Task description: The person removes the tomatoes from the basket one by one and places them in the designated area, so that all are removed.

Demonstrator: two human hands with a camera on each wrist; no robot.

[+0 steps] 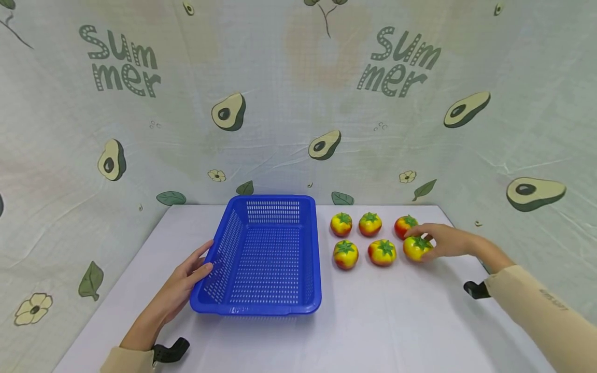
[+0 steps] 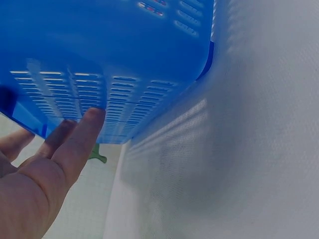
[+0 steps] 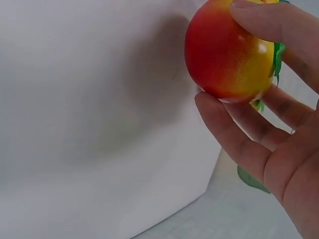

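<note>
A blue plastic basket (image 1: 263,309) with slotted walls stands left of the middle of the white table. My left hand (image 1: 183,282) grips its left side, thumb at the rim; in the left wrist view the fingers (image 2: 82,134) lie against the slotted outer wall. At the right, my right hand (image 1: 445,241) holds a yellow-and-red tomato (image 1: 415,249) with a green leafy top. The right wrist view shows this tomato (image 3: 227,55) between the thumb and fingers, its red side facing the camera. Just behind it is a redder tomato (image 1: 404,226), partly covered by the fingers.
More tomatoes sit in two rows between basket and right hand: a front one (image 1: 345,255), another beside it (image 1: 382,253), and two behind, left (image 1: 341,225) and right (image 1: 370,224). A printed cloth (image 1: 275,67) hangs behind the table (image 1: 373,321) and at its sides.
</note>
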